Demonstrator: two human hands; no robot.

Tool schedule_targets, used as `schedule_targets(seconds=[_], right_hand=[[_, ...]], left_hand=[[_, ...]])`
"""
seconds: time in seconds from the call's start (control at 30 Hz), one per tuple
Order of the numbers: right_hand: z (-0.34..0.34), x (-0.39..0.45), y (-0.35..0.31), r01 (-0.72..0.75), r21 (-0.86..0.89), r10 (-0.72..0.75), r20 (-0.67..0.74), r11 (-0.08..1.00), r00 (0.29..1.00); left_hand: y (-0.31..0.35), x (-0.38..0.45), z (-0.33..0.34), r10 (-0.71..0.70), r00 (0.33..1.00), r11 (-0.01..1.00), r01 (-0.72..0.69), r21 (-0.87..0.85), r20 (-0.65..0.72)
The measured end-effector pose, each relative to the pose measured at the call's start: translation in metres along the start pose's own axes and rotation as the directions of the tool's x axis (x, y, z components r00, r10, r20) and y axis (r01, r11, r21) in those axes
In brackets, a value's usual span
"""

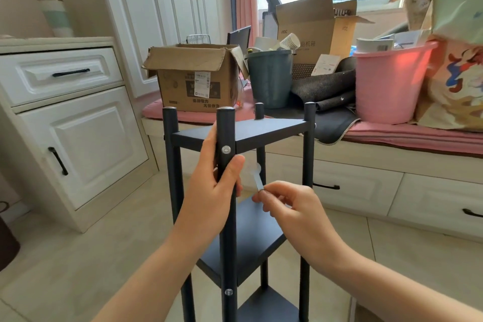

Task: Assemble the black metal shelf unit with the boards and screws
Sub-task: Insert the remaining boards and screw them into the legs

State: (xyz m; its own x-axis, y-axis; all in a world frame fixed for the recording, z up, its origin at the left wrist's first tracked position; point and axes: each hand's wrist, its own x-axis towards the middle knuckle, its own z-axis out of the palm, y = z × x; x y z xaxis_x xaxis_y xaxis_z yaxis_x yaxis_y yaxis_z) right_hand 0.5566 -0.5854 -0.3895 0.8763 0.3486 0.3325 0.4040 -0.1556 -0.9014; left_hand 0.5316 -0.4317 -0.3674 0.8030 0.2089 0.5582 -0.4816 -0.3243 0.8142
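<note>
The black metal shelf unit (235, 217) stands upright on the pale tiled floor (78, 256) in the middle of the view, four round posts with three dark boards fitted between them. Behind the unit runs a window seat with a pink cushion (392, 136), crowded with clutter: an open cardboard box (193, 78) behind and left of the unit's top, a grey-blue bucket (269, 78) holding paper cups directly behind it, a taller open carton (313, 26) further back, folded dark matting (324, 91) and a pink bucket (386, 83) to the right. White cabinets with black handles (73, 138) stand to the left of the unit.

The top board (251, 129) sits just below the post tops. The nearest post (226, 191) carries a silver screw (226, 149) at the top board's corner and another screw head (229, 292) lower down.

The left hand (217, 183) grips the nearest post just under the upper screw, fingers wrapped behind it and thumb lying across its front. The right hand (285, 206), just right of that post and in front of the middle board (251, 238), pinches the end of a small flat pale wrench (257, 178) between thumb and forefinger, its other fingers curled loosely. The wrench is blurred; its rounded head points up, close to the left thumb and below the screw, not touching it.
</note>
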Motion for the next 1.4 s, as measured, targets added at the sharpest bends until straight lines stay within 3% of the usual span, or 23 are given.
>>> schedule_targets(seconds=[0.17, 0.37, 0.6, 0.7, 1.07, 1.4], right_hand=[[0.001, 0.019, -0.004, 0.025, -0.102, -0.030, -0.050, 0.994, 0.998], [-0.002, 0.036, -0.003, 0.011, -0.101, -0.026, -0.143, 0.995, 0.989], [-0.003, 0.039, 0.004, 0.074, -0.057, -0.081, -0.140, 0.996, 0.987], [-0.002, 0.043, 0.007, 0.078, -0.054, -0.085, -0.150, 0.996, 0.985], [-0.002, 0.050, 0.015, 0.125, -0.070, -0.138, -0.228, 0.990, 0.964], [-0.006, 0.054, 0.015, 0.129, -0.072, -0.142, -0.224, 0.989, 0.964]], left_hand=[[0.001, 0.019, 0.011, -0.079, 0.997, 0.995, 0.079, -0.065, 0.002], [0.007, 0.034, 0.020, -0.118, 0.992, 0.986, 0.123, -0.114, 0.052], [0.005, 0.028, 0.029, -0.192, 0.970, 0.928, 0.130, -0.348, -0.150], [0.002, 0.029, 0.032, -0.258, 0.953, 0.897, 0.174, -0.408, -0.161], [0.003, 0.028, 0.028, -0.165, 0.982, 0.940, 0.127, -0.318, -0.097], [0.001, 0.032, 0.022, -0.169, 0.985, 0.924, 0.144, -0.353, -0.041]])
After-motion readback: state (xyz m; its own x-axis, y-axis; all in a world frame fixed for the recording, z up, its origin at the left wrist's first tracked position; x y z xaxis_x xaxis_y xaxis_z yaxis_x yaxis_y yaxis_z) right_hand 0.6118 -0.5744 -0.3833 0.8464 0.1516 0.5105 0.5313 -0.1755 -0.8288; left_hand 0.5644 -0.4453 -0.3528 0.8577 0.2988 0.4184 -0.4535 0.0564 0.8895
